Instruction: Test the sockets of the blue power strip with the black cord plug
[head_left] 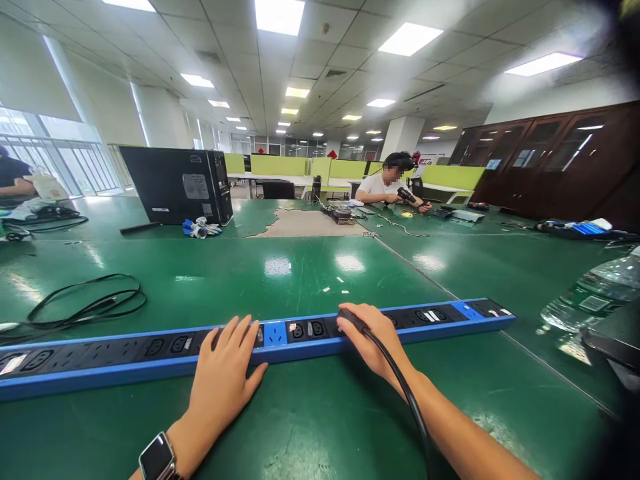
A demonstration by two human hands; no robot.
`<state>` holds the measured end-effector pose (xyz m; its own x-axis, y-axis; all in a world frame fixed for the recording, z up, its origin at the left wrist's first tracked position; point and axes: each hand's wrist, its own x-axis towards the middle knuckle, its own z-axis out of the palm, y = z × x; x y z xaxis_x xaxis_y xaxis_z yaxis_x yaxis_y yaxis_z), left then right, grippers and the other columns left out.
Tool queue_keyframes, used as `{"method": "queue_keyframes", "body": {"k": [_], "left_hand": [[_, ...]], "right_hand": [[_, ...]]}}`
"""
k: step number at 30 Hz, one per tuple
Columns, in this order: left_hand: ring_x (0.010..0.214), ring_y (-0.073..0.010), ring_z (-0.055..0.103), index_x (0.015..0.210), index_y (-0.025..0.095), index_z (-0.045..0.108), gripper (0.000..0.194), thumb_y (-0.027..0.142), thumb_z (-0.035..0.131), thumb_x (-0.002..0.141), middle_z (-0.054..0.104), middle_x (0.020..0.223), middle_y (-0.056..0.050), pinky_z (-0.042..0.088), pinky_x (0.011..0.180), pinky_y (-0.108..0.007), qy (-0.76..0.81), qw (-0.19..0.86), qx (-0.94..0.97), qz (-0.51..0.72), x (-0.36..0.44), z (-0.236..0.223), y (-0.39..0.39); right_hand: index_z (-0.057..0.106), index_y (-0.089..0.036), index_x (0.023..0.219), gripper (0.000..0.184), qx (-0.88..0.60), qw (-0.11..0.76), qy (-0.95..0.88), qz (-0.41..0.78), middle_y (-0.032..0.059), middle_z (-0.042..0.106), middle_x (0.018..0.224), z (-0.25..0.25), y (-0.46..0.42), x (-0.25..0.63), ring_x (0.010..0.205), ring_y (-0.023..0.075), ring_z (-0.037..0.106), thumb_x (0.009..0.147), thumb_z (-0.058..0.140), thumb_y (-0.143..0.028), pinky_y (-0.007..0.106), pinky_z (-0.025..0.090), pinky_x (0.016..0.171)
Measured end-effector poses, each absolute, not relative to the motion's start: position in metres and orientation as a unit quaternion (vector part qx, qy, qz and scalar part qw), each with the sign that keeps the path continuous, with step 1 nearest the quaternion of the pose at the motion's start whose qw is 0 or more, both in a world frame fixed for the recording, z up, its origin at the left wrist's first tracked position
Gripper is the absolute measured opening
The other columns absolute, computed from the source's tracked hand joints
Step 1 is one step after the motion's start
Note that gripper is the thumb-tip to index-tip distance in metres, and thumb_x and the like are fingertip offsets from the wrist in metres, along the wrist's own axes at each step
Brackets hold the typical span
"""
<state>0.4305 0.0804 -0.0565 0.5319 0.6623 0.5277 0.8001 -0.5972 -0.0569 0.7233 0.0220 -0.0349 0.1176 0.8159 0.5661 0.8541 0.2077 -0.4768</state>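
A long blue power strip [300, 352] with black and blue sockets lies across the green table in front of me. My left hand [227, 363] rests on it left of the middle, fingers stretched flat over the sockets and thumb along the near side. Right of the middle, my right hand [370, 337] is closed round the plug of a black power cord [407, 387]. The plug is at the strip's sockets, mostly covered by my fingers; I cannot tell how far it sits in one. From my hand the cord runs down toward the bottom edge.
A coiled black cable [85, 303] lies at left on the green table [240, 267]. Behind it stand a black computer case [175, 187] and gloves [201, 228]. A plastic bottle [593, 293] lies at right. Across the table, a person [385, 187] holds a dark tool.
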Motion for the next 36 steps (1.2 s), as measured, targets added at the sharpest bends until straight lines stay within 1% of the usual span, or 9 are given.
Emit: {"method": "queue_keyframes", "body": {"k": [3,9,13,18,23,28,31,34,36], "left_hand": [[0.13,-0.034,0.047,0.136,0.02,0.048,0.053,0.033,0.055,0.085,0.054,0.141,-0.012,0.034,0.103,-0.054,-0.418,0.154,-0.864,-0.233,0.43,-0.057,0.081],[0.128,-0.0331,0.049,0.136,0.023,0.049,0.054,0.036,0.055,0.084,0.056,0.14,-0.01,0.034,0.102,-0.051,-0.41,0.169,-0.861,-0.251,0.428,-0.061,0.083],[0.127,-0.0324,0.051,0.135,0.02,0.05,0.054,0.036,0.054,0.083,0.056,0.139,-0.01,0.034,0.101,-0.05,-0.401,0.191,-0.859,-0.256,0.427,-0.063,0.085],[0.126,-0.0323,0.051,0.135,0.019,0.051,0.054,0.037,0.053,0.083,0.057,0.138,-0.01,0.034,0.101,-0.05,-0.399,0.204,-0.857,-0.255,0.427,-0.064,0.087],[0.126,-0.0324,0.051,0.135,0.019,0.051,0.054,0.038,0.053,0.084,0.057,0.139,-0.01,0.033,0.101,-0.051,-0.393,0.205,-0.858,-0.258,0.426,-0.066,0.088],[0.127,-0.0326,0.05,0.135,0.019,0.05,0.055,0.037,0.054,0.084,0.055,0.14,-0.01,0.033,0.102,-0.051,-0.396,0.191,-0.861,-0.257,0.426,-0.065,0.088],[0.127,-0.0323,0.05,0.136,0.02,0.049,0.055,0.036,0.055,0.084,0.055,0.14,-0.01,0.033,0.102,-0.05,-0.4,0.181,-0.861,-0.256,0.427,-0.064,0.087],[0.128,-0.0324,0.05,0.138,0.021,0.048,0.057,0.035,0.056,0.083,0.055,0.14,-0.009,0.032,0.103,-0.05,-0.402,0.172,-0.861,-0.258,0.427,-0.064,0.085],[0.128,-0.0326,0.049,0.138,0.021,0.048,0.057,0.035,0.056,0.083,0.055,0.141,-0.009,0.032,0.104,-0.05,-0.403,0.169,-0.861,-0.259,0.427,-0.063,0.084]], "right_hand": [[0.066,-0.022,0.108,0.028,-0.634,0.371,-0.677,-0.054,0.0048,0.07,0.096,-0.032,0.025,0.719,0.089,0.0201,0.062,0.094,0.049,-0.04,0.033,0.047,0.081],[0.063,-0.021,0.111,0.028,-0.617,0.382,-0.686,-0.046,0.0056,0.069,0.1,-0.03,0.029,0.719,0.092,0.0187,0.062,0.095,0.048,-0.036,0.031,0.047,0.083],[0.065,-0.022,0.106,0.027,-0.633,0.373,-0.679,-0.011,0.0037,0.069,0.093,-0.026,0.028,0.72,0.087,0.018,0.063,0.095,0.047,-0.038,0.03,0.047,0.08],[0.065,-0.023,0.105,0.028,-0.64,0.375,-0.67,0.032,0.003,0.069,0.09,-0.022,0.026,0.722,0.085,0.0179,0.061,0.095,0.046,-0.041,0.031,0.045,0.081],[0.067,-0.024,0.099,0.029,-0.648,0.355,-0.673,0.026,0.0033,0.069,0.087,-0.018,0.027,0.719,0.082,0.019,0.061,0.094,0.045,-0.042,0.031,0.044,0.077],[0.068,-0.024,0.09,0.03,-0.656,0.371,-0.656,0.04,0.0016,0.071,0.082,-0.016,0.027,0.716,0.079,0.0185,0.063,0.093,0.045,-0.043,0.029,0.044,0.075],[0.068,-0.023,0.092,0.031,-0.665,0.36,-0.654,0.022,0.0032,0.071,0.085,-0.016,0.029,0.717,0.082,0.02,0.064,0.093,0.045,-0.044,0.03,0.044,0.075],[0.067,-0.023,0.099,0.028,-0.652,0.336,-0.68,-0.001,0.0035,0.07,0.088,-0.017,0.029,0.719,0.082,0.0195,0.062,0.093,0.046,-0.041,0.03,0.045,0.076],[0.066,-0.023,0.103,0.027,-0.635,0.342,-0.693,-0.01,0.0039,0.069,0.091,-0.018,0.028,0.719,0.084,0.0189,0.061,0.093,0.047,-0.039,0.03,0.045,0.078]]}}
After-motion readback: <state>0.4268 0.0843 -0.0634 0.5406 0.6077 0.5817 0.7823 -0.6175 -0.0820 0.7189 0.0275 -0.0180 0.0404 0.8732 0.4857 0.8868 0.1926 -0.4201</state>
